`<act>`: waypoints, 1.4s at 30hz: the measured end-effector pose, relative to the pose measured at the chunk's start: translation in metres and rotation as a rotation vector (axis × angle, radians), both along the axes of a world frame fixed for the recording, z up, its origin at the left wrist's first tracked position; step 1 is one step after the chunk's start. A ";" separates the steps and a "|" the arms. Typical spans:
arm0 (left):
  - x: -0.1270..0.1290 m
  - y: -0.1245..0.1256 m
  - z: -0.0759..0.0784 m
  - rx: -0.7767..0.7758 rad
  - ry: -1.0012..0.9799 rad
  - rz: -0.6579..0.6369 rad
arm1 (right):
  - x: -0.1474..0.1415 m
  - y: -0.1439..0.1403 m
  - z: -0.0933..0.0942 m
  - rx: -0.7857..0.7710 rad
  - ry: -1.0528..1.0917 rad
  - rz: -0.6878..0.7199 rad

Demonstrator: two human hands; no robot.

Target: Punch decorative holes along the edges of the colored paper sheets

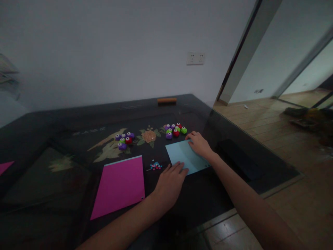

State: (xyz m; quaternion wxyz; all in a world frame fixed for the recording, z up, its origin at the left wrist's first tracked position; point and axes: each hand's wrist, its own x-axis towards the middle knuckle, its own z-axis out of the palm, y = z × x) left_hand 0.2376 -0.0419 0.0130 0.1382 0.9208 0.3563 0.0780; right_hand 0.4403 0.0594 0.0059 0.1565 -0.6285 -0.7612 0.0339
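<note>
A light blue sheet of paper (191, 158) lies flat on the dark table. My left hand (171, 180) rests on its near left edge with the fingers stretched out. At the sheet's far right edge, my right hand (199, 143) lies with its fingers extended over the paper. Small dark dots show near the sheet's right corner. To the left of my left hand is a little pile of tiny blue, red and pink pieces (156, 166). A bright pink sheet of paper (119, 185) lies farther left, with a light blue strip along its far edge.
Two groups of small purple, green and red eye-topped figures stand beyond the papers, one on the left (125, 139) and one on the right (175, 130). An orange-brown cylinder (167, 100) lies at the table's back edge. A flat black object (235, 158) is right of my right arm.
</note>
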 end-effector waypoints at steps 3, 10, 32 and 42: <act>-0.001 0.000 -0.001 0.017 -0.003 0.005 | 0.002 0.002 -0.003 0.005 0.016 -0.004; -0.001 0.001 0.002 -0.029 -0.011 0.018 | 0.003 0.003 -0.006 0.023 0.024 0.005; -0.043 0.021 0.051 -0.042 -0.496 0.118 | 0.022 0.000 -0.002 0.126 0.286 -0.093; -0.198 0.053 0.022 0.034 -0.377 0.467 | -0.029 -0.008 0.026 0.115 0.441 0.066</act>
